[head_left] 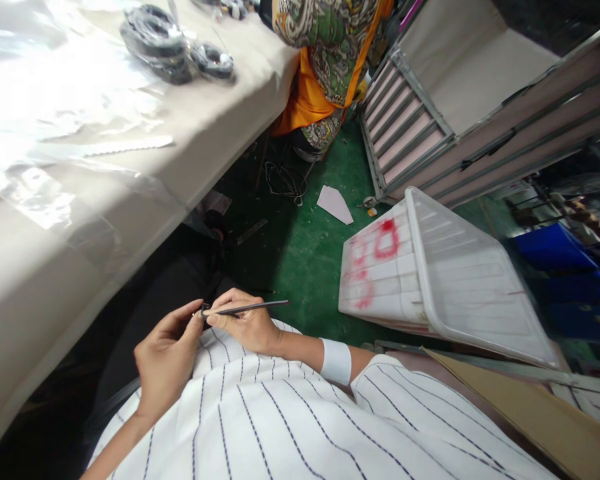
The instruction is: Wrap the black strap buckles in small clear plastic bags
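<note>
Above my lap, my left hand [167, 353] pinches a small dark piece [205, 309] between thumb and fingertips; its kind is too small to make out. My right hand [247, 323] grips a thin dark stick [253, 307], shaped like a pencil or slim brush, with a paler end. That pale end meets the small piece at my left fingertips, and the dark shaft points out to the right. Both hands are close together, in front of my striped shirt.
A cloth-covered table [230, 140] at left bears plastic bags [80, 73] and bundled black cables [155, 40]. Beyond it sits a person in an orange apron [305, 100]. A white bin [385, 267] stands at right, near a metal-framed cart [405, 127]. Paper scrap [335, 204] lies on the green floor.
</note>
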Action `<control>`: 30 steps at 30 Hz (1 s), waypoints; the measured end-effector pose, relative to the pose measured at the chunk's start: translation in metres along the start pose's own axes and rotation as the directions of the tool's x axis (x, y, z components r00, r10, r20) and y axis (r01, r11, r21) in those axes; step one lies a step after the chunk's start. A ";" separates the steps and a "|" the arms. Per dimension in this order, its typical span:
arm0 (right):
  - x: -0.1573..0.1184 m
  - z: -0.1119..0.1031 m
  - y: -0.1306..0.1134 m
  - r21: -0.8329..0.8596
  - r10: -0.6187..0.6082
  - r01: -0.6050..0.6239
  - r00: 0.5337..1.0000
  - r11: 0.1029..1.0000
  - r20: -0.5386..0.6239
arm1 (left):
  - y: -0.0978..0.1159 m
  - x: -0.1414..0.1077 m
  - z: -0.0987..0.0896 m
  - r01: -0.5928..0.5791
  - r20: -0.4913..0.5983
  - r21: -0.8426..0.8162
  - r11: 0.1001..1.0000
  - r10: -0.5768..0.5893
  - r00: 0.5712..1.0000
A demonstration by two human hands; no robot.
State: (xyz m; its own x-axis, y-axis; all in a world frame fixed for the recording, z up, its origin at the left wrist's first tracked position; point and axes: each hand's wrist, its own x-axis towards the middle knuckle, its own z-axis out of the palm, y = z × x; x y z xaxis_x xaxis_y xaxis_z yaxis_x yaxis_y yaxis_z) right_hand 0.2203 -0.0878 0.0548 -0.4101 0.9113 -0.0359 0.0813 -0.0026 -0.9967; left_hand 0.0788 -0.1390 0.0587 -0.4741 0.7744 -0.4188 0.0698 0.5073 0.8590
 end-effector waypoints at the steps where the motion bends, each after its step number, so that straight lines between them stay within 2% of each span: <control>1: 0.001 0.000 0.003 -0.030 -0.032 0.032 0.999 0.999 0.013 | -0.001 0.002 0.001 0.045 0.014 -0.036 0.998 -0.045 0.999; 4: 0.000 0.002 0.010 -0.160 -0.216 0.226 0.973 0.961 0.076 | -0.003 0.006 0.001 0.147 0.068 -0.225 0.963 -0.134 0.989; 7: -0.004 0.005 0.012 -0.315 -0.416 0.453 0.892 0.834 0.180 | 0.000 0.002 -0.003 0.236 0.158 -0.452 0.860 -0.184 0.970; 10: -0.008 0.005 0.010 -0.407 -0.508 0.579 0.815 0.706 0.278 | 0.006 -0.006 -0.007 0.306 0.234 -0.561 0.769 -0.207 0.950; 15: -0.010 0.002 0.007 -0.438 -0.501 0.635 0.772 0.637 0.391 | 0.016 -0.012 -0.007 0.362 0.204 -0.582 0.729 -0.300 0.932; 22: -0.005 0.000 0.006 -0.472 -0.406 0.612 0.784 0.635 0.469 | 0.026 -0.013 0.000 0.380 0.139 -0.560 0.736 -0.369 0.919; 27: -0.005 0.000 0.005 -0.477 -0.403 0.604 0.791 0.639 0.461 | 0.030 -0.016 0.001 0.376 0.077 -0.491 0.786 -0.391 0.917; 30: -0.005 0.000 0.008 -0.479 -0.405 0.612 0.784 0.630 0.470 | 0.032 -0.017 0.000 0.386 0.071 -0.490 0.782 -0.405 0.911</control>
State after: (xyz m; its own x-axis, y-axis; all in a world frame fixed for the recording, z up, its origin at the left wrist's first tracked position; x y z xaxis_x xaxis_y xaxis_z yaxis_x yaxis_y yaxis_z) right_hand 0.2226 -0.0922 0.0468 -0.7815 0.5225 0.3411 0.2353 0.7531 -0.6145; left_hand 0.0893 -0.1357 0.0933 -0.3986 0.5269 -0.7507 -0.5586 0.5097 0.6544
